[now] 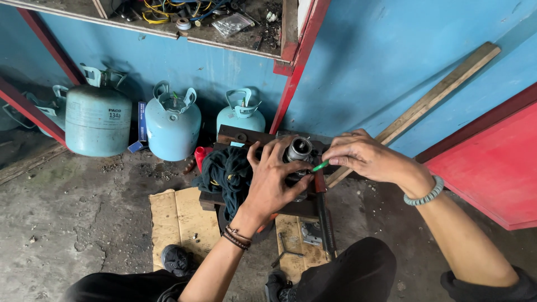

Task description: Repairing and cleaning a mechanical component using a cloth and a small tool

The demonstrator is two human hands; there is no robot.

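Note:
My left hand wraps around a grey metal cylindrical part that stands on a dark wooden block. My right hand pinches a small green tool whose tip meets the side of the metal part. A dark bundled cloth lies on the block just left of my left hand. A long dark metal bar leans off the block's front below my right hand.
Three pale blue gas cylinders stand against the blue wall. Cardboard covers the concrete floor under the block. A wooden plank leans on the wall at right, beside a red panel. A cluttered shelf hangs above.

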